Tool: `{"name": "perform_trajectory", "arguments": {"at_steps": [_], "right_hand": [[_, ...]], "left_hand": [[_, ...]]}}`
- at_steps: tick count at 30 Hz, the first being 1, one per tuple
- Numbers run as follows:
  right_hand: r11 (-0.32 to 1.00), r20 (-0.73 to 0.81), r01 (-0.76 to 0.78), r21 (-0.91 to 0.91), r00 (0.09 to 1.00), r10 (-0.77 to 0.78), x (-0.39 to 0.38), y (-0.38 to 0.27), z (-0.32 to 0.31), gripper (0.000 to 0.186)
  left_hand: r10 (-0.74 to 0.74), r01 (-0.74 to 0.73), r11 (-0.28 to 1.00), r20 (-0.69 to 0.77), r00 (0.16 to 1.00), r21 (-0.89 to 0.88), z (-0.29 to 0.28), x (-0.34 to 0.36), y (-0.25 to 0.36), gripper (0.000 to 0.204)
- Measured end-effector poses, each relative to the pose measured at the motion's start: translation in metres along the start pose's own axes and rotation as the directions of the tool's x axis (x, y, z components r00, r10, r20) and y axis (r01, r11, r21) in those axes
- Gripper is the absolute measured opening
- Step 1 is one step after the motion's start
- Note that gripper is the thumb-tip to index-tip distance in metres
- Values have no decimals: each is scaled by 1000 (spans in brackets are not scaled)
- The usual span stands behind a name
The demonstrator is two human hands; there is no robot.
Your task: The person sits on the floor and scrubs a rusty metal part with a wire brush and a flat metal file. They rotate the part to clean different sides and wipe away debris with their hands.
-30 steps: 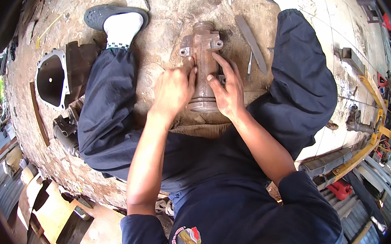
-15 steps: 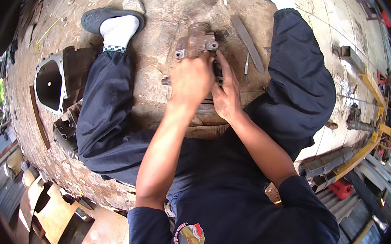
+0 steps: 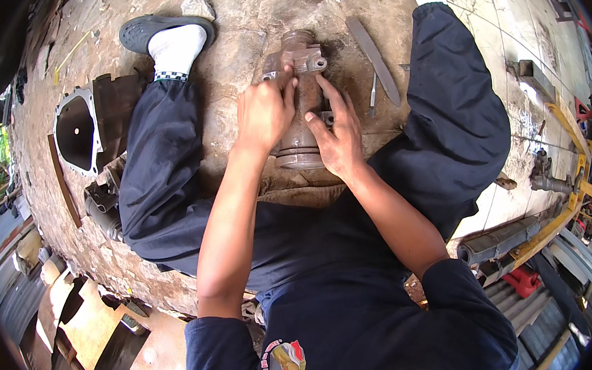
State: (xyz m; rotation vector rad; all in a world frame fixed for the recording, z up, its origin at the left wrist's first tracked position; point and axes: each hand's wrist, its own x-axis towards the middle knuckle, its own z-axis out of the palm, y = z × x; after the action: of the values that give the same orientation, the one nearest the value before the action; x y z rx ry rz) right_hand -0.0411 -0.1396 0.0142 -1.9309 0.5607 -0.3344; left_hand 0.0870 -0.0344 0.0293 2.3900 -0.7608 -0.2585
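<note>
A rusty brown cast-metal housing (image 3: 299, 137), with a round, grooved near end and bolt lugs at its far end, lies on the ground between my legs. My left hand (image 3: 266, 116) is on its left side, fingers closed around a lug and the index finger stretched over the top. On the opposite side my right hand (image 3: 339, 136) steadies the housing, thumb on its upper face and fingers along its flank. What lies beneath the left fingers is hidden.
A flat dark metal bar (image 3: 374, 60) and a thin rod (image 3: 373, 95) lie right of the housing. To the left, a hollow casing (image 3: 96, 124) sits against my leg. A stone (image 3: 196, 7) rests beyond my left shoe. A yellow frame (image 3: 577, 177) stands far right.
My left hand has slid left, off the middle of the housing, baring its body and near end. The right hand's fingers have spread, with the thumb now on the upper face.
</note>
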Motion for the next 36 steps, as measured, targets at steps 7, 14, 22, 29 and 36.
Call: {"name": "perform_trajectory", "arguments": {"at_steps": [7,14,22,29,36], "right_hand": [[1000,3,11,6,1000,-11,-2,3,1,67],[1000,16,-2,-17,1000,2,0,0,0,68],[999,17,-16,-38,1000,16,-4,-2,-1,69],[1000,-5,18,-14,1000,-19,1,4,-2,68],[1000,13,21,-7,1000,-21,-3,4,-1,68]], "left_hand": [[-39,20,974,79,996,226,0,6,11,40],[-14,-13,971,110,994,239,-5,3,11,39],[-48,32,980,76,996,196,-2,-9,15,41],[-66,43,965,84,994,258,1,-11,24,41],[-152,111,940,102,983,324,8,13,18,39]]}}
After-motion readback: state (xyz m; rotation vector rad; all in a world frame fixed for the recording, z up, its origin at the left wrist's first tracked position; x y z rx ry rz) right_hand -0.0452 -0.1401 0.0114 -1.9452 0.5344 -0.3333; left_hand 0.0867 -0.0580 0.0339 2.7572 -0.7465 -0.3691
